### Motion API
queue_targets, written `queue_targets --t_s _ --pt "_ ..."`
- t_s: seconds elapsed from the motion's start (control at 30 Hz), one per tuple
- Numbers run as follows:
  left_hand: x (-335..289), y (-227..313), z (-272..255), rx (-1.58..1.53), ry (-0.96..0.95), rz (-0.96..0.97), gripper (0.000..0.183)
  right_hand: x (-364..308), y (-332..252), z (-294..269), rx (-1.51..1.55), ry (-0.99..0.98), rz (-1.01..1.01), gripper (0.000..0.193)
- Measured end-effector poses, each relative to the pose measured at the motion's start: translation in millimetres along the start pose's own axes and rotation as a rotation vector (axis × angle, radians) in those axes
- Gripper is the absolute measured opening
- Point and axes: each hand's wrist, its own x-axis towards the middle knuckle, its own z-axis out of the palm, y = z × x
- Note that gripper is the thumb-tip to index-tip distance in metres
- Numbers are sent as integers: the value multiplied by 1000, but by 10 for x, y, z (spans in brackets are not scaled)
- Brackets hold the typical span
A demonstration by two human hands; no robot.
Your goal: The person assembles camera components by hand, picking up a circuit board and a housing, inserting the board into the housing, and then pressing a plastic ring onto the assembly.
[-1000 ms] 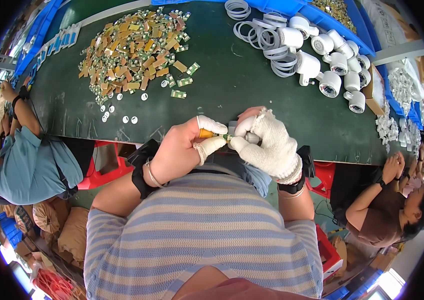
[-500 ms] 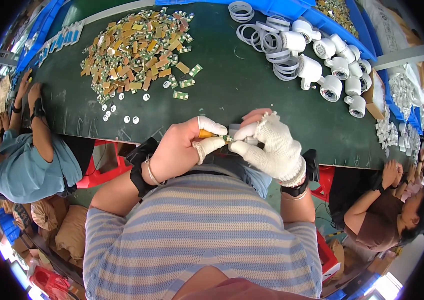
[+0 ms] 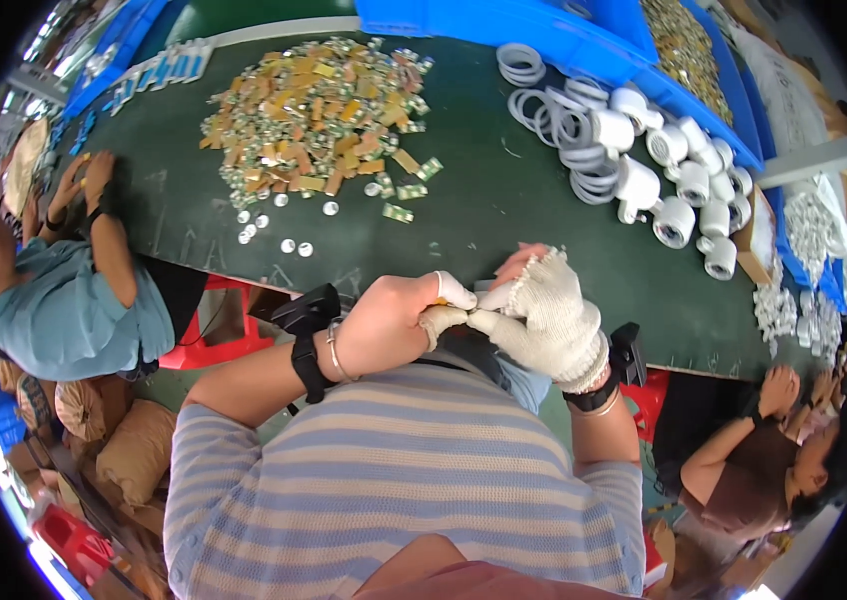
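My left hand (image 3: 399,320), bare with white finger cots on thumb and forefinger, pinches a small orange piece at the near edge of the dark green table (image 3: 464,210). My right hand (image 3: 549,315), in a white knit glove, meets it fingertip to fingertip and grips the same small piece, which is mostly hidden between the fingers. Both hands hover just over the table's front edge, close to my striped shirt. A black band sits on each wrist.
A heap of small orange and silver pieces (image 3: 319,105) lies at the far left, with loose silver discs (image 3: 294,245) nearer. White tape rolls and rings (image 3: 644,170) spread at the right beside blue bins (image 3: 584,30). A person in blue (image 3: 74,300) sits left, another person (image 3: 774,450) lower right.
My hands stay joined at the table edge, with only small finger shifts. The person at the left has stretched their arm up onto the table.
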Motion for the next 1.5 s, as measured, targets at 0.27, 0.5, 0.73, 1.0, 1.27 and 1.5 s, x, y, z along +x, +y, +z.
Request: queue_targets --t_s 0.27,0.5,0.73,1.0,1.27,1.5 --pt "-562 204 -1282 23 584 -222 19 -270 5 -36 131 289 94 50" --pt "-882 -1183 -2772 351 685 -262 35 -717 1015 -698 -649 811 467 38" --pt "-77 -299 -1154 415 448 -202 58 -907 1287 -960 -300 905 762 62" --pt "245 59 0 198 -32 254 98 -25 -131 -128 29 242 35 56" --pt "95 -181 -67 -913 -39 -313 75 460 1170 -162 -854 322 248 20" --pt "-95 -249 -264 -990 62 -339 64 311 924 108 -759 285 -11 17"
